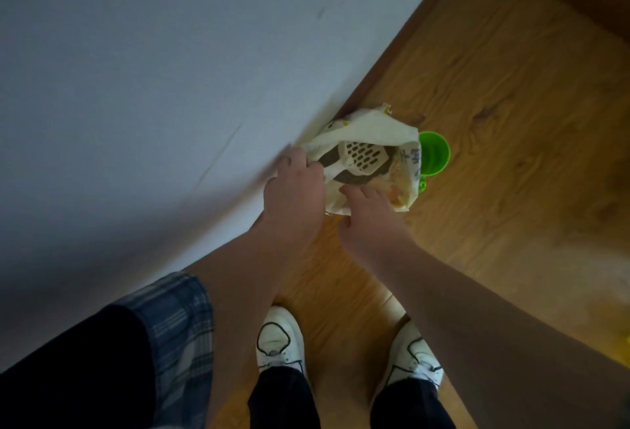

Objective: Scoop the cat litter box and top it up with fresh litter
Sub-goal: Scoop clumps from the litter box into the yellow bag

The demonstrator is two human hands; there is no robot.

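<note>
1. The left hand point(295, 186) gripped the rim of the litter bag point(375, 128), which stood against the wall.
2. The right hand point(368, 213) touched its near edge; whether it pinched, I cannot tell.
3. The scoop point(366, 155) lay inside, on the litter.
4. A green cup point(434, 154) stood just beside the bag, so an uneven pull might tip the bag and spill litter.

The bag point(375, 132) is standing on the floor point(494, 80), right against the wall point(136, 87) on its left. The scoop point(366, 155) is lying inside the bag, on top of the litter point(347, 179). A cup point(434, 155) is sitting on the floor just beside the bag's right side. The left grip point(295, 186) is holding the bag's left rim and the right grip point(368, 213) its near rim. Two shoes point(279, 340) are standing on the floor nearer, apart from the bag.
</note>
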